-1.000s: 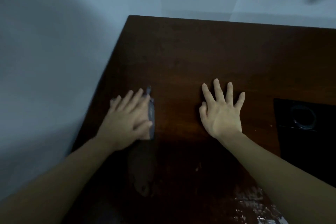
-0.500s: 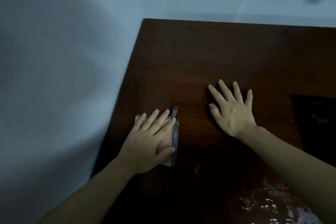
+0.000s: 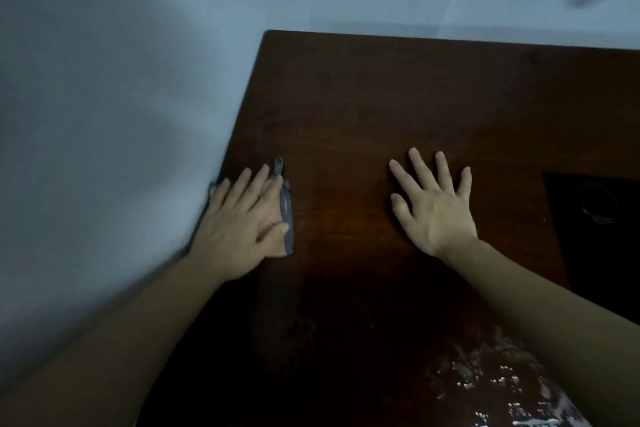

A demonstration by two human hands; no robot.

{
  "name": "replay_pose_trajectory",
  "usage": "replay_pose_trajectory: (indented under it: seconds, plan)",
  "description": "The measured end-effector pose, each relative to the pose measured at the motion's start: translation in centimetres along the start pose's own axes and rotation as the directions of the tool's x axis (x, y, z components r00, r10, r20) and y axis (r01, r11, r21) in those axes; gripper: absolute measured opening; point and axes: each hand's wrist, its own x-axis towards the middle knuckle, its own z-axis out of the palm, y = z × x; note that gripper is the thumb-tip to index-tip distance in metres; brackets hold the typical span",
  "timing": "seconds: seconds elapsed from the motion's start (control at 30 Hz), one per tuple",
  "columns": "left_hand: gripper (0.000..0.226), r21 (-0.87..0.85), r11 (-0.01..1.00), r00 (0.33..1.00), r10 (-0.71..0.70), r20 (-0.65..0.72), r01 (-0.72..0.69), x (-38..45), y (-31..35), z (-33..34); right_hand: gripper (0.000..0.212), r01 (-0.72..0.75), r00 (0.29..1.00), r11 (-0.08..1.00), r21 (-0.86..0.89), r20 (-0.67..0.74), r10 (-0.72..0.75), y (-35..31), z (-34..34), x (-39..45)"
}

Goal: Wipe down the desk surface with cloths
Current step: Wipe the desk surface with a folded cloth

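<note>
Wiping step in hand, I judge. My left hand (image 3: 242,229), fingers straight, presses grey cloth (image 3: 286,218) flat on desk (image 3: 381,97) beside left edge. My right hand (image 3: 433,204) splayed, holds nothing, braces on bare wood well apart. Next move: I sweep cloth toward unwiped area.

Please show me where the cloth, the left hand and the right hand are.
cloth (image 3: 287,215): head view, the grey strip showing beside the thumb.
left hand (image 3: 239,229): head view, back of the hand.
right hand (image 3: 438,208): head view, back of the hand.
</note>
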Motion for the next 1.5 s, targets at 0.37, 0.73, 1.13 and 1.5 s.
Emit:
replay_pose_trajectory:
  seconds: [0.37,0.73,1.13,1.5]
  plan:
    - [0.075,0.004,1.0,1.0,0.017,-0.006,-0.017,-3.8,1.0,1.4,0.074,0.02,1.0,1.0,0.012,-0.011,-0.02,0.2,0.1,0.0]
    - [0.076,-0.028,0.991,0.989,0.135,0.051,-0.134,-5.6,11.2,1.6,0.057,0.135,0.991,0.977,0.164,0.001,-0.137,1.7,-0.8,-0.3]
    - [0.085,-0.033,0.989,0.989,-0.147,-0.001,0.147,2.2,12.2,0.6,0.074,0.116,0.992,0.979,0.171,-0.063,-0.106,11.7,-0.5,-3.5]
    - [0.074,-0.15,0.973,0.982,0.183,0.054,-0.174,0.8,25.5,1.0,0.067,-0.012,0.999,0.978,0.209,-0.044,0.022,14.6,-0.6,-5.1]
